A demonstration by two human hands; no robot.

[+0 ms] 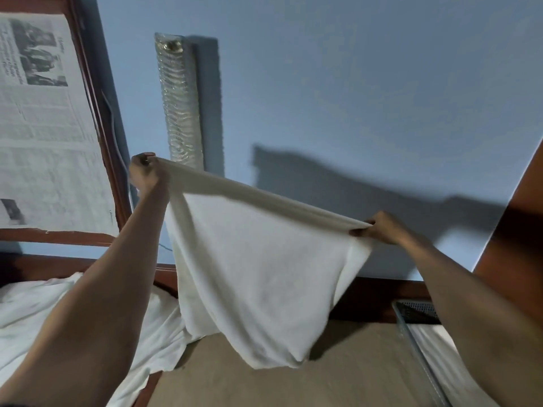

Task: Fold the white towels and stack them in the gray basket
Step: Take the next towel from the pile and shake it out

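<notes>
- Left hand (145,171) is raised high, its arm stretched up from the lower left corner. The fingers are curled tight round one top corner of the towel (258,274).
- Right hand (382,227) sits lower, its arm reaching up from the lower right edge. Fingers and thumb pinch the towel's other top corner, with the back of the hand turned up.
- Between the two hands the towel's top edge is pulled taut and slopes down from left to right. The edge looks rolled or doubled.
- Below that edge the towel hangs as a loose sheet that narrows downward. Its lowest part hangs in front of the tan table (293,383); whether it touches cannot be told.
- A pile (44,312) of crumpled white cloth lies at the left under the left forearm, and its edge reaches the hanging towel.
- The basket (417,307), gray perforated metal, stands at the lower right on the table. The right forearm hides part of it, and white cloth (435,345) lies inside.
- The blue wall (352,83) behind carries the dark shadow of the towel and the right arm.
- A long ribbed glass light (179,107) is fixed upright on the wall above the left hand.
- At far left, a newspaper (44,118) sits within a reddish wood frame (100,113).
</notes>
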